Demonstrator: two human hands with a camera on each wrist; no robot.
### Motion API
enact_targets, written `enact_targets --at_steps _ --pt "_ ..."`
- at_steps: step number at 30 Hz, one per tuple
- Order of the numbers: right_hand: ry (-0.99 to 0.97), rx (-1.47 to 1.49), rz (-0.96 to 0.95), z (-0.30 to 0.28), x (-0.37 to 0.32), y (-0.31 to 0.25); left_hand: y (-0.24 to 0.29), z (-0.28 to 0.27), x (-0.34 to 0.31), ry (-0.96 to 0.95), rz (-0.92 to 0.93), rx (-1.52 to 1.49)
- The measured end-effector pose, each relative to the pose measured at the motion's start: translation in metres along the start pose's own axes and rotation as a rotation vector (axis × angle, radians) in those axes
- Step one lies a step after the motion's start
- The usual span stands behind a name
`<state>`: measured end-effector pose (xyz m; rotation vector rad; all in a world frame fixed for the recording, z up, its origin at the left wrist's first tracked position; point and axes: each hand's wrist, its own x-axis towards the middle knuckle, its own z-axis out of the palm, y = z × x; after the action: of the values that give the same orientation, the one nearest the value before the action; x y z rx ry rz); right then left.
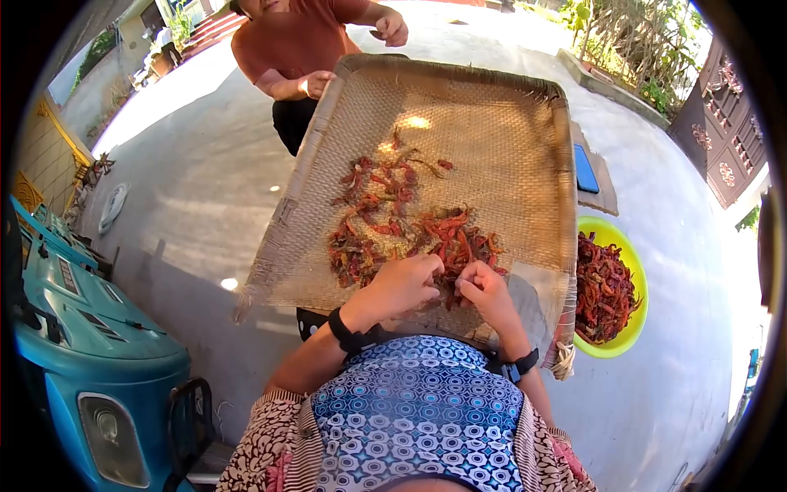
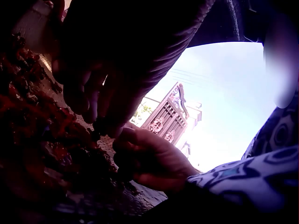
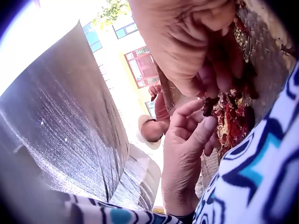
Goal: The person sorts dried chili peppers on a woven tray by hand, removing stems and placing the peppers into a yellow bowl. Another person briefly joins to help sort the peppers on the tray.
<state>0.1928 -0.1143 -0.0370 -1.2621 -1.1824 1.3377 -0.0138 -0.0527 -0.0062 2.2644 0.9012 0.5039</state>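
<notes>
Dried red chili peppers (image 1: 451, 234) lie in a loose heap on a shallow woven tray (image 1: 492, 123) before me. Over the heap's near edge, my left hand (image 1: 399, 289) has its thumb and forefinger at a small dark chili pepper (image 3: 210, 106), pinching it. Close beside it on the right, my right hand (image 1: 490, 297) meets the same pepper with curled fingertips. The right wrist view shows both sets of fingertips almost together; its palm side hides part of the right fingers. In the left wrist view, the left hand is mostly in dark shadow.
A yellow-green basin (image 1: 643, 287) full of dried chilies stands on the ground to the right. Beyond it lies a blue flat object (image 1: 585, 170) on cardboard. Another person (image 1: 299, 49) crouches at the tray's far left, one hand on its rim. A teal vehicle (image 1: 115, 385) stands at left.
</notes>
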Motion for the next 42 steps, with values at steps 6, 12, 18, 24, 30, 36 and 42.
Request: enact_targets --at_steps 6,12,18,24,30,36,42 --pt "0.260 0.095 -0.030 -0.025 -0.003 0.001 -0.002 -0.035 -0.013 -0.214 -0.231 0.002" --pt "-0.187 -0.169 0.051 -0.018 -0.007 -0.004 -0.021 -0.032 -0.020 -0.685 -0.113 0.228" --pt "-0.623 -0.628 0.118 0.011 0.001 -0.013 -0.026 -0.017 -0.009 -0.710 -0.186 0.223" --pt "-0.127 -0.551 -0.426 0.014 0.019 -0.002 -0.031 -0.012 -0.005 -0.164 -0.037 0.184" --pt "0.325 -0.863 -0.002 -0.016 -0.012 -0.021 -0.046 -0.061 -0.041 0.003 -0.237 0.526" --pt "0.282 -1.013 0.016 -0.023 -0.013 -0.003 -0.070 -0.064 -0.050 -0.311 -0.468 0.340" --pt "0.261 -0.549 -0.285 -0.012 0.032 0.033 -0.072 -0.033 -0.023 -0.051 -0.261 0.182"
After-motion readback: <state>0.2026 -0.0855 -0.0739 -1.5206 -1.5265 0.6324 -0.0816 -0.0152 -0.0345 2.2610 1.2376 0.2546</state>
